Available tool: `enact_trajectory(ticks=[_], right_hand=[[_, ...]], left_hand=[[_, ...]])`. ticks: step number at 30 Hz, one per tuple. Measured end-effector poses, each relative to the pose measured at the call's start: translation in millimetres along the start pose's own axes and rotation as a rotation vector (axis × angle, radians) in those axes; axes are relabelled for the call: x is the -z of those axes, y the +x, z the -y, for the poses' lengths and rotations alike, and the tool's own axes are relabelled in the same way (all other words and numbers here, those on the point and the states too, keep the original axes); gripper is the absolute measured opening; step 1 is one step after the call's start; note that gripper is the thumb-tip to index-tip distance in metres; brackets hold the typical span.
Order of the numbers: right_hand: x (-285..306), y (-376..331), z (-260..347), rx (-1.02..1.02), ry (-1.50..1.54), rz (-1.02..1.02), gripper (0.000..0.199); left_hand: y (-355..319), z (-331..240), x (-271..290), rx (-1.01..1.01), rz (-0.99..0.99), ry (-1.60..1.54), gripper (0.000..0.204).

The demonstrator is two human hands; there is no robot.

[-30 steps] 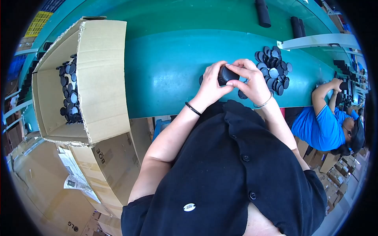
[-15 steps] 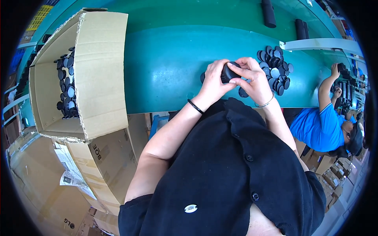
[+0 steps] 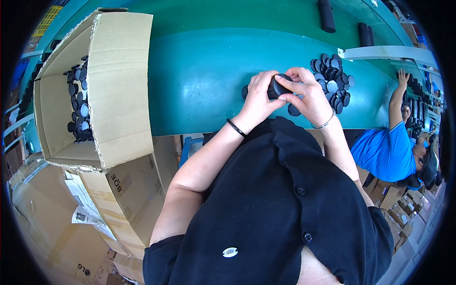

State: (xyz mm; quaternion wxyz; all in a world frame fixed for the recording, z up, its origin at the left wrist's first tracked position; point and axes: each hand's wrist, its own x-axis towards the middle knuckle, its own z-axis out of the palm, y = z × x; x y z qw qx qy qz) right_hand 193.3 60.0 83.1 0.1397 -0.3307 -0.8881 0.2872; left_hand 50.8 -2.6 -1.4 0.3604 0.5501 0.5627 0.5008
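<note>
My left hand (image 3: 259,95) is wrapped around a black cylinder (image 3: 274,90) held above the green worktop. A dark rounded shape shows past the left side of that hand; I cannot tell whether it belongs to the same cylinder. The fingers and thumb of my right hand (image 3: 308,95) are closed on the cylinder's ridged right end, which looks like a cap. Just below the right hand lies a loose black disc-shaped cap (image 3: 294,110). To the right, a pile of black caps (image 3: 331,78) is spread on the worktop, some with a paler face up.
An open cardboard box (image 3: 121,85) with several black caps inside stands at the left, above stacked cartons (image 3: 130,190). Black cylinders (image 3: 326,16) stand or lie at the back. A white rail (image 3: 380,52) crosses at right, where a co-worker in blue (image 3: 382,152) reaches over the bench.
My hands keep their grip on the cylinder and have barely shifted. The co-worker's arm at the right has moved, and that hand is now spread away from the dark parts.
</note>
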Motion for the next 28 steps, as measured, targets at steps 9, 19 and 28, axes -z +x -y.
enact_trajectory(ticks=[9, 19, 28], right_hand=[[-8.4, -5.6, -24.0, 0.162, 0.112, -0.032, 0.052], [-12.6, 1.8, -41.9, -0.459, 1.008, 0.285, 0.039], [-22.3, 2.2, -27.6, -0.696, 1.266, 0.395, 0.039]], left_hand=[[-3.2, -1.3, 15.4, -0.013, 0.146, -0.15, 0.055], [-8.8, 10.2, 12.7, 0.082, 0.162, -0.178, 0.059], [-6.6, 5.4, 32.6, 0.035, 0.389, -0.036, 0.081]])
